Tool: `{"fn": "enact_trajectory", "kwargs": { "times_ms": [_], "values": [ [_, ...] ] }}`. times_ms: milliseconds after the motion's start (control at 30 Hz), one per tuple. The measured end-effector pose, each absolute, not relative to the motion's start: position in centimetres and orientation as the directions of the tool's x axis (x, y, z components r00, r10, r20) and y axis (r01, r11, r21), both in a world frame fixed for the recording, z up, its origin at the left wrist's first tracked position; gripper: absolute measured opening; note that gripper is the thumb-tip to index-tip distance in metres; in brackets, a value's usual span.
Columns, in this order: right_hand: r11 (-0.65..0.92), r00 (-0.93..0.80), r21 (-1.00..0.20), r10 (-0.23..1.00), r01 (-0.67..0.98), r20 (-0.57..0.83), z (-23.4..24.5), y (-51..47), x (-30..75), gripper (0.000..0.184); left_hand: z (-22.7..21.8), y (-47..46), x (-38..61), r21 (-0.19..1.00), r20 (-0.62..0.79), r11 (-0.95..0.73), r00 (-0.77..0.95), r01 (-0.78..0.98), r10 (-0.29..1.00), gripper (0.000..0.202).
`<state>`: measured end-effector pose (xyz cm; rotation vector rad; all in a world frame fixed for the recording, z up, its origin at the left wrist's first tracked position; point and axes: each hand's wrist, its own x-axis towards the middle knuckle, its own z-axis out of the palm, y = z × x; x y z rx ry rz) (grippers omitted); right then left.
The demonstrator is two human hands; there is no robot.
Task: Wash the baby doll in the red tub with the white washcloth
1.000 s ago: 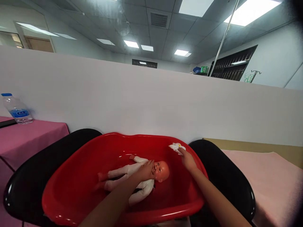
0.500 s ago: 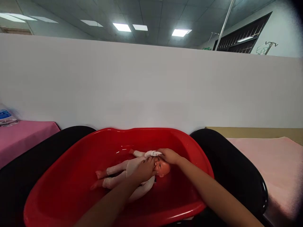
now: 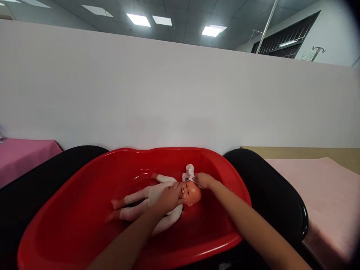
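Observation:
A baby doll in white clothes lies on its back in a red baby bathtub. Its head points right and its bare feet left. My left hand is closed around the doll's neck and upper chest, the fingers close to its chin. Beyond the top of the doll's head, my right hand pinches a small white cloth with darker marks. Part of this cloth hangs over the tub's far inner wall, beside the head. Some fingertips of both hands are hidden.
Black surfaces flank the tub. A pink-covered table is at the left, and a pale pink sheet covers a surface at the right. A white partition rises behind the tub.
My right hand has moved slightly right with the white cloth, away from the doll's shoulder. The cloth now spreads up beside the head. The left hand stays at the neck. The view has shifted slightly.

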<state>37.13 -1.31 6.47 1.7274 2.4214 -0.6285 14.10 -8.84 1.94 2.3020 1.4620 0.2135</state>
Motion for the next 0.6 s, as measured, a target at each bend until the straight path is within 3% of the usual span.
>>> {"fn": "enact_trajectory", "kwargs": {
  "times_ms": [167,433,500,600],
  "values": [
    [0.455,-0.609,-0.496,0.766,0.739,-0.205,6.8,-2.6,36.3,0.038,1.7,-9.2,13.9,0.439,-0.083,-0.356,0.432,0.825,0.898,0.067],
    [0.245,-0.376,-0.368,0.861,0.897,-0.343,6.2,-1.1,38.0,0.041,1.6,-8.9,13.9,0.459,-0.078,-0.391,0.475,0.798,0.877,0.066],
    [0.261,-0.402,-0.406,0.859,0.876,-0.316,6.1,-1.2,37.9,0.042,1.7,-8.9,13.8,0.460,-0.081,-0.386,0.471,0.799,0.878,0.066],
    [0.346,-0.548,-0.571,0.805,0.744,-0.226,6.0,-1.5,37.4,0.046,2.1,-9.0,13.8,0.458,-0.102,-0.361,0.451,0.812,0.886,0.063]
  ]
}}
